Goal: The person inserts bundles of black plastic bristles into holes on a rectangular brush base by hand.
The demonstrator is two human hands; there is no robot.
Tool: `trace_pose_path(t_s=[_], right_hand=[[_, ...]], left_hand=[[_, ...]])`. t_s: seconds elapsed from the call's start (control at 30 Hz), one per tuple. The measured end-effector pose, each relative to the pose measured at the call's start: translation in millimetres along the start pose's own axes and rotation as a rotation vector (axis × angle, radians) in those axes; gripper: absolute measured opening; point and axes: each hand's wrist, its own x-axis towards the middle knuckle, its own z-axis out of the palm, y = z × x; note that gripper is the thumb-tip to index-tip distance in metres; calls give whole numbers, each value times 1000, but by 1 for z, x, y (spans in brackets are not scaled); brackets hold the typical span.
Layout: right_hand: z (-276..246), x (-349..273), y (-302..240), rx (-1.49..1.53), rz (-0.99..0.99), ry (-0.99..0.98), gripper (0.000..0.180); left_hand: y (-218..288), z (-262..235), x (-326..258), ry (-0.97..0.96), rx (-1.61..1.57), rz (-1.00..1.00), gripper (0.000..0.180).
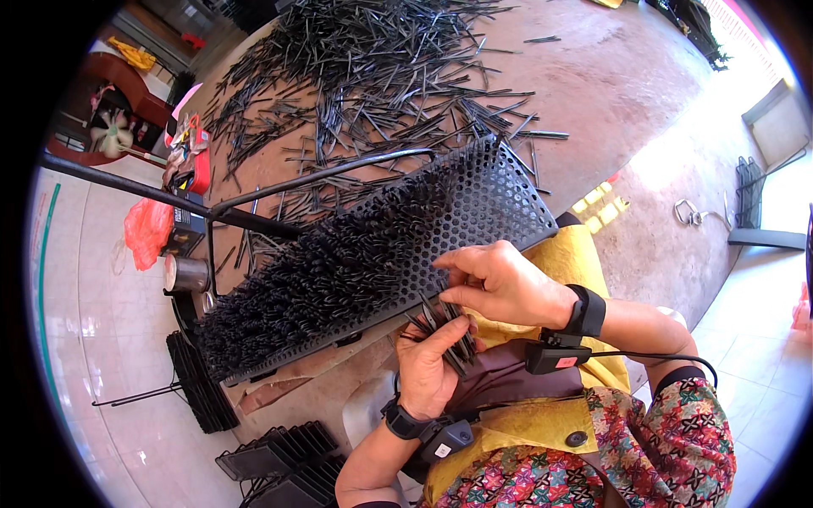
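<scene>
A long black perforated panel (491, 212) lies slantwise before me. Dense black looped strips (313, 275) fill its left and middle part, while the right end shows bare round holes. My left hand (430, 364) is closed round a bundle of thin black strips (457, 343), just below the panel's near edge. My right hand (508, 284) is above that bundle, its fingertips at the bare holes beside the last filled rows. Thumb and fingers are bent together in a pinch; whatever they hold is too small or hidden to make out.
A large heap of loose black strips (373, 51) covers the far side of the brown table (593, 93). A black metal bar frame (322, 173) rises behind the panel. To the left are a metal can (186, 273) and a red plastic bag (146, 233). Black racks (279, 461) stand below.
</scene>
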Motion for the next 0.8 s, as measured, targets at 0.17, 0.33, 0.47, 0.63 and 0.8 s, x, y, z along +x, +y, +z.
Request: trace_pose_path(t_s=[0.17,0.33,0.47,0.63,0.8], right_hand=[[-9,-2,3,335,240,-99,17],[-15,-10,0,519,382,-91,12],[-9,-22,6,657,386,-18,15],[-10,-27,1,484,331,-118,14],[-27,-40,-14,78,-173,316,13]], left_hand=[[-4,2,-2,-44,43,63,13],[-3,8,-6,-6,31,26,12],[-4,9,-6,18,94,13,12],[-16,-18,2,75,224,76,18],[-8,-10,-11,73,311,58,20]])
